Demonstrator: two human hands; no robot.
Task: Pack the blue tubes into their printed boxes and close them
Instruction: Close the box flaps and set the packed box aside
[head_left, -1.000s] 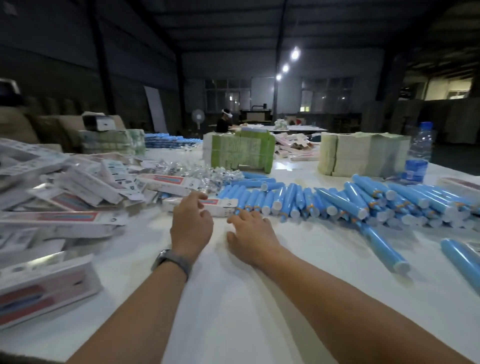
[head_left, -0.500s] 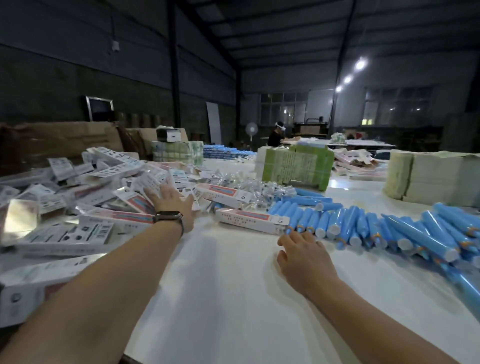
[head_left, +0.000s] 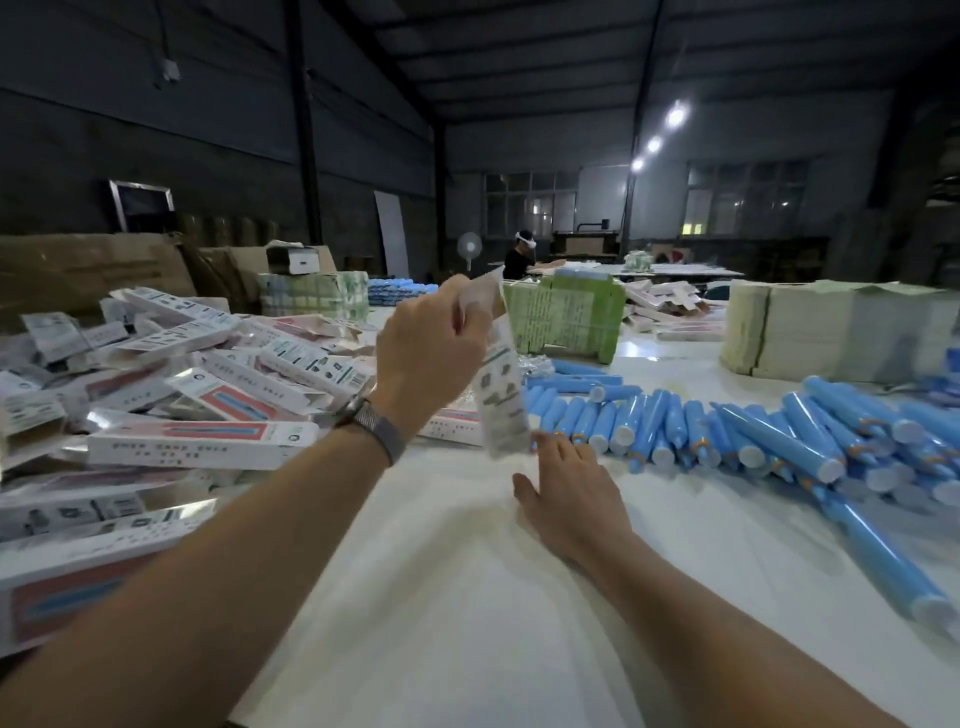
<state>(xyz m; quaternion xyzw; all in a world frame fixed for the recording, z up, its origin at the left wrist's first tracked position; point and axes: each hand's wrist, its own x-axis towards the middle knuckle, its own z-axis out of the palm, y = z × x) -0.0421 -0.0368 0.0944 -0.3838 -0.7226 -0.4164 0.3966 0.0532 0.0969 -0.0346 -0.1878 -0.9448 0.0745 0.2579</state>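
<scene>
White table (head_left: 467, 597), left hand (head_left: 426, 358) grip around a motion-blurred printed box (head_left: 501, 395), right hand (head_left: 569, 488) flat, fingertips hidden behind it.

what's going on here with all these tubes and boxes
A person is packing blue tubes into printed boxes at a white table. Their left hand holds one box up by its top end, hanging over the table. Their right hand lies flat on the table beside the tubes, holding nothing. A box pile sits to the left. No tube is in the held box yet, as far as shows.
</scene>
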